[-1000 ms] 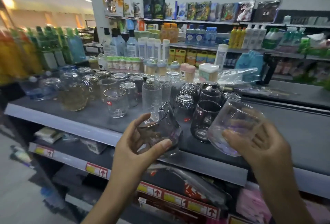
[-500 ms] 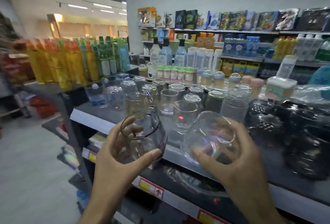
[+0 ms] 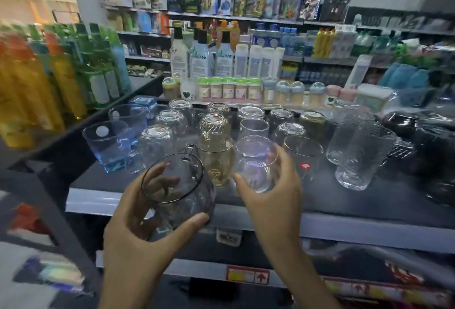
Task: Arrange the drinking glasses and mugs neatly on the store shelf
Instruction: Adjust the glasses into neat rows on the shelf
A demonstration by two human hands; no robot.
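Note:
My left hand [image 3: 138, 230] grips a smoky grey glass mug [image 3: 179, 190], mouth up, just in front of the dark shelf's [image 3: 344, 212] front edge. Its handle points away from me. My right hand [image 3: 273, 193] holds a clear round tumbler [image 3: 256, 163] above the shelf, fingers curled round its right side. Right between the two stands an amber gold-rimmed glass [image 3: 216, 158]. Behind it stand rows of several clear glasses, many upside down [image 3: 170, 119]. A blue square glass [image 3: 110, 144] stands at the left.
Tall textured tumblers [image 3: 357, 151] and dark glasses [image 3: 435, 141] fill the shelf's right side. Small jars [image 3: 229, 89] and lotion bottles [image 3: 202, 60] line the back. Orange and green bottles [image 3: 49, 75] stand on a shelf to the left. Price tags [image 3: 248, 274] run below.
Both hands have carried their glasses left along the shelf and forward. The clear tumbler now hangs over the shelf beside the amber glass. My view has swung left and closer.

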